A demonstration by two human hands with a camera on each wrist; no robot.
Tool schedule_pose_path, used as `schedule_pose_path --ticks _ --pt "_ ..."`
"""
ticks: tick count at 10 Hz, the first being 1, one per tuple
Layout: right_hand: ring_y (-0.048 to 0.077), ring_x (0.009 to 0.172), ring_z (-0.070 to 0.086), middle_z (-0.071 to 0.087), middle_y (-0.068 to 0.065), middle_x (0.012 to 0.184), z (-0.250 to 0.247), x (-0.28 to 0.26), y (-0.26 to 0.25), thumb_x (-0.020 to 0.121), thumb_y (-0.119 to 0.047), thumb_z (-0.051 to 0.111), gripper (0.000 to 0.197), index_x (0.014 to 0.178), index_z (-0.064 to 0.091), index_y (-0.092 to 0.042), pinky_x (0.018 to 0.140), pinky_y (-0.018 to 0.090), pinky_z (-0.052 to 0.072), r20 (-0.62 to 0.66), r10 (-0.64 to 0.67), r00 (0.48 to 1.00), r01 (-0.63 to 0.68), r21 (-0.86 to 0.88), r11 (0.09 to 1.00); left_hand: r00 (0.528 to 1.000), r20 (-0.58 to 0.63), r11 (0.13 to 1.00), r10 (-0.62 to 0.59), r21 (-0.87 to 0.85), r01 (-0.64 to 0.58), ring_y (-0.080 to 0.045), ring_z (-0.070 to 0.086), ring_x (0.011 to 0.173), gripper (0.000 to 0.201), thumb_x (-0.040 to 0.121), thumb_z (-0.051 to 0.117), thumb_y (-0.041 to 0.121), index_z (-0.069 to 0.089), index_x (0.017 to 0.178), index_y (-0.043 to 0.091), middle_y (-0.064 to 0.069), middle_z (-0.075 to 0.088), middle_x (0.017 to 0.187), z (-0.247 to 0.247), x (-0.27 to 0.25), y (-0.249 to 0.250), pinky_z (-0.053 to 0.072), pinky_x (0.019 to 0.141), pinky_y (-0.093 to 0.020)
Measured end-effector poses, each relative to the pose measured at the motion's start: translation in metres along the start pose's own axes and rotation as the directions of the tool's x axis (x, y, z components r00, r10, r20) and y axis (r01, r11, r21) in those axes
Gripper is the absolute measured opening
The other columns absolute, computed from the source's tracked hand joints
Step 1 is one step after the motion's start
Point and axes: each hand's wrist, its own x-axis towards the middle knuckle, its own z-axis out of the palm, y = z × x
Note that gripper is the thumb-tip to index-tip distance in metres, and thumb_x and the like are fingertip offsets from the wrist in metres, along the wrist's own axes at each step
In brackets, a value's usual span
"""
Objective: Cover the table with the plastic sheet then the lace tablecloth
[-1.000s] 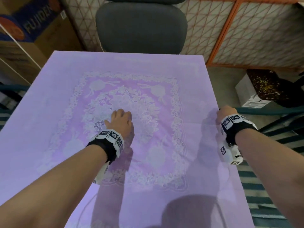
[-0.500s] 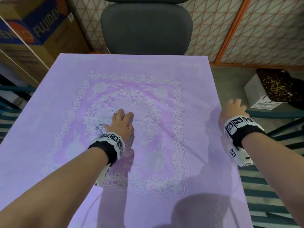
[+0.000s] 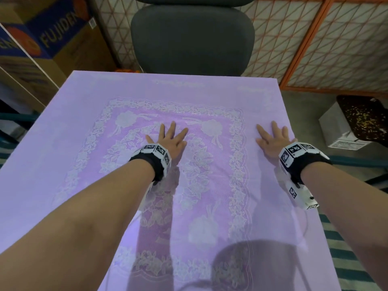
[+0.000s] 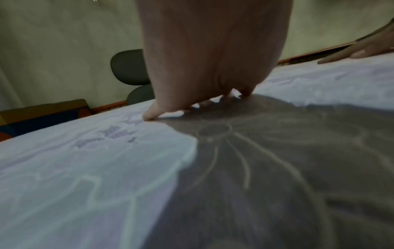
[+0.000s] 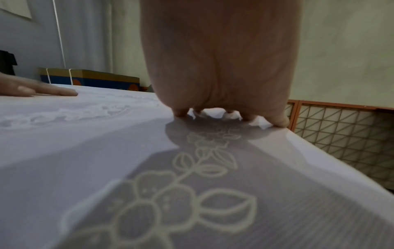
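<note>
A lilac lace tablecloth (image 3: 84,127) with a white floral square in its middle lies spread over the whole table top. My left hand (image 3: 170,137) rests flat on the floral centre, fingers straight and spread. My right hand (image 3: 273,137) lies flat near the right edge of the cloth, fingers also spread. In the left wrist view the left hand (image 4: 204,67) presses the tablecloth (image 4: 85,168); in the right wrist view the right hand (image 5: 221,67) presses the tablecloth (image 5: 106,151) near the table's edge. I cannot make out the plastic sheet.
A dark grey office chair (image 3: 192,38) stands against the far table edge. Cardboard boxes (image 3: 42,38) are stacked at the left. An orange-framed lattice screen (image 3: 315,43) runs behind. A white box (image 3: 346,131) sits on the floor at the right.
Both hands have slid away from me across the cloth, and their fingers have straightened and spread. The right hand came from beside the table's right edge onto the cloth.
</note>
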Motion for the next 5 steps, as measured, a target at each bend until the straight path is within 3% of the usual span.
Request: schedule_pose_path --ticks 1,3,4,5 --pt "0.036 0.147 -0.012 -0.022 0.0 0.159 0.002 0.002 0.002 0.1 -0.033 0.02 0.057 0.146 -0.013 -0.045 0.115 0.06 0.01 0.013 0.005 1.0 -0.006 0.03 1.0 1.0 -0.005 1.0 0.001 0.024 -0.001 -0.023 -0.02 0.148 0.049 0.101 0.014 0.048 -0.004 0.147 0.049 0.011 -0.02 0.159 0.005 0.0 0.0 -0.009 0.11 -0.069" --pt "0.034 0.148 -0.007 -0.015 -0.002 0.16 0.006 -0.021 -0.01 0.099 -0.043 0.016 0.054 0.148 -0.006 -0.041 0.117 0.055 0.011 -0.021 0.015 1.0 -0.015 -0.007 1.0 0.999 0.034 1.0 0.025 -0.008 -0.025 -0.021 -0.016 0.149 0.051 0.101 0.019 0.049 0.002 0.148 0.047 0.011 -0.016 0.16 0.005 -0.027 -0.023 -0.007 0.114 -0.064" --pt "0.033 0.148 -0.009 -0.017 -0.002 0.16 0.011 -0.062 -0.04 0.099 -0.046 0.012 0.054 0.149 -0.008 -0.039 0.118 0.055 0.007 -0.036 -0.051 0.998 0.049 -0.041 0.998 0.998 0.067 1.0 -0.005 -0.006 0.006 -0.022 -0.017 0.149 0.05 0.101 0.018 0.049 0.001 0.148 0.048 0.01 -0.019 0.16 0.008 -0.054 -0.043 -0.006 0.114 -0.065" --pt "0.034 0.148 -0.01 -0.016 -0.001 0.16 0.03 -0.114 -0.08 0.097 -0.053 0.006 0.057 0.15 -0.006 -0.038 0.118 0.055 0.005 -0.039 -0.25 0.967 0.248 -0.042 0.968 0.999 0.041 0.999 0.006 -0.049 -0.004 -0.024 -0.016 0.149 0.05 0.1 0.019 0.049 0.002 0.148 0.049 0.009 -0.018 0.16 0.018 -0.092 -0.059 -0.004 0.113 -0.066"
